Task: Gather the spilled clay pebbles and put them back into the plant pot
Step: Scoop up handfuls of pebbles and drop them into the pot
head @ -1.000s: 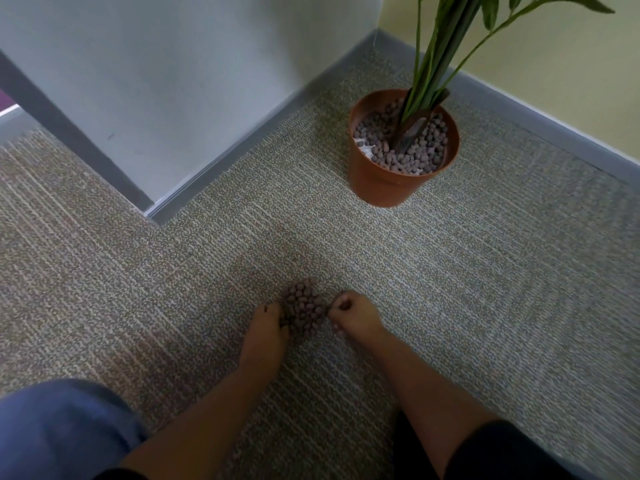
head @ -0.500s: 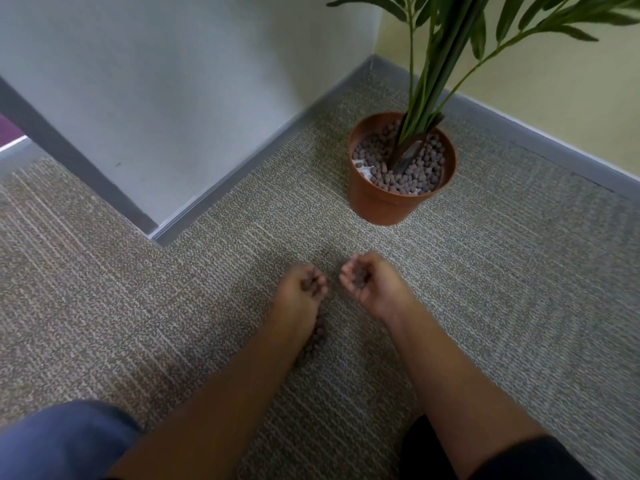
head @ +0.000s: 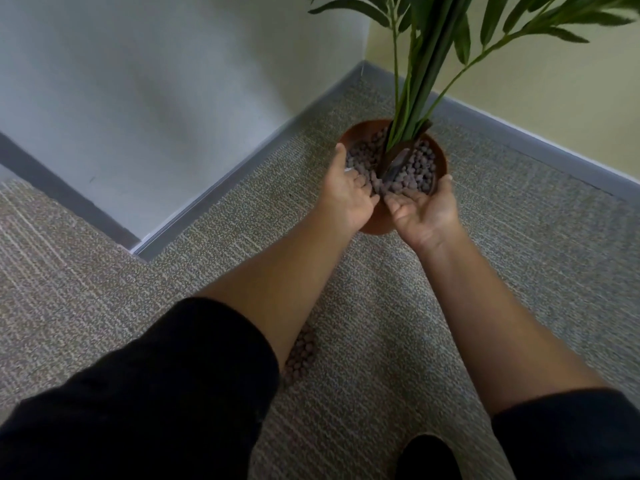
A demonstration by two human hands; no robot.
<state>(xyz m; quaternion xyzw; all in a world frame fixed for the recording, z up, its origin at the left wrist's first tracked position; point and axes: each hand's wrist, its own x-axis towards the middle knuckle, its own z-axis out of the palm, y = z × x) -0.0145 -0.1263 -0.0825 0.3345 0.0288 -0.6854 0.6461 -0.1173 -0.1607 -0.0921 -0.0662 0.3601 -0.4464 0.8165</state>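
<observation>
While two cupped, loose hands, left hand [head: 349, 194], right hand [head: 424, 211], tip clay pebbles [head: 415, 168] into one plant pot [head: 441, 157].

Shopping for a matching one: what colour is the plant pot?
Terracotta orange-brown, plain, no pattern; the plant pot shows in the head view.

Dim, soft indoor light; no glare, only faint shadows on the carpet [head: 519, 254]. Wide-angle bend curves the baseboard [head: 540, 143] lines. Slight motion blur on leaves [head: 554, 32] and frame edges.
</observation>
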